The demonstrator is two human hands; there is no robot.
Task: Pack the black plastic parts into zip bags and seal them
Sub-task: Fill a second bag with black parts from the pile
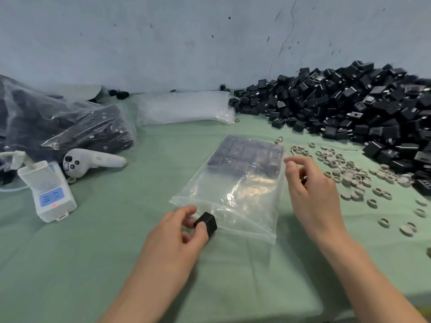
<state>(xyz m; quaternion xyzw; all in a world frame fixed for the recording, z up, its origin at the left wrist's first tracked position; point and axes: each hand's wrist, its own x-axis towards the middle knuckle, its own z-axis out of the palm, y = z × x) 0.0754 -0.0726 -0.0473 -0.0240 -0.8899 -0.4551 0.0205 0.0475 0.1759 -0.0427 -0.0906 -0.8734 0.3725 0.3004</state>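
- Risk sat at the zip bag (247,194) mouth: lying flat on the bench (93,252), its lip could snag the black part (206,224) and knock it loose.
- Fingers of the left hand (182,231) pinched that part at the mouth.
- Beside the bag, the right hand (310,183) hung half curled; any hold was unclear.

White controller (93,162); white socket box (50,194); grey rings (354,176)

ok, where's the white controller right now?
Head view, left side: the white controller lies on the green cloth, in front of the filled bags, right of the white box.
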